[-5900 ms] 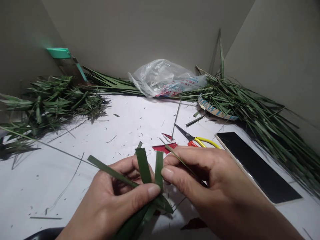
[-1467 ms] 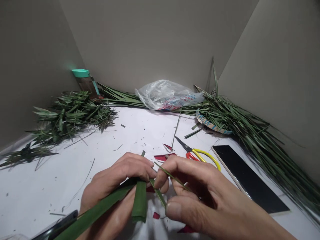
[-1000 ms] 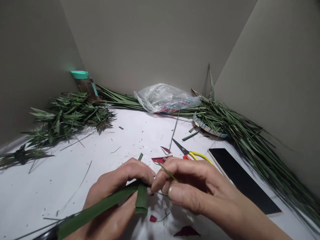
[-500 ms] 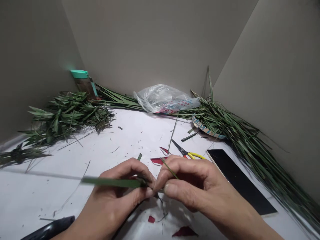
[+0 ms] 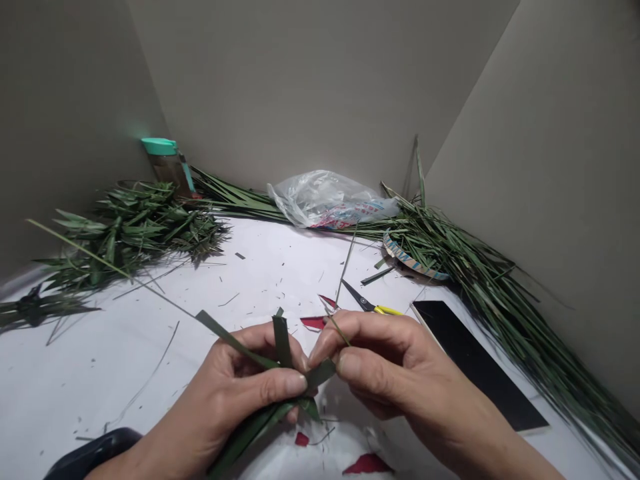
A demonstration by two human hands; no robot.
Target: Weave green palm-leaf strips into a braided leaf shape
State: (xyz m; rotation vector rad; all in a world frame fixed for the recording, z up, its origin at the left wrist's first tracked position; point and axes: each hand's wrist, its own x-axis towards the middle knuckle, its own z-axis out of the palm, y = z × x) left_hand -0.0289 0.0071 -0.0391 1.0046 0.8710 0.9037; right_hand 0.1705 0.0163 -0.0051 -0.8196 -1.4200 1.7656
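Observation:
Both of my hands meet over the white table (image 5: 100, 353), pinching a partly folded piece of green leaf strips (image 5: 281, 337). My left hand (image 5: 240, 387) grips the folded middle between thumb and fingers; one strip end sticks up, another long thin end runs out to the upper left. My right hand (image 5: 380, 363) is closed on a short strip end at the right side of the fold, with a thin leaf rib lying across its fingers.
Yellow-handled scissors (image 5: 373, 308) and red scraps (image 5: 314, 323) lie just beyond my hands. A black phone (image 5: 475, 363) lies at the right. Finished leaf pieces (image 5: 130, 233) pile at the left, long leaves (image 5: 500, 287) along the right wall, a plastic bag (image 5: 330, 200) and a green-capped bottle (image 5: 165, 163) behind.
The long strip, level and pointing left half a second ago, now angles up to the upper left, and a strip end stands upright above my left thumb. My hands stay joined.

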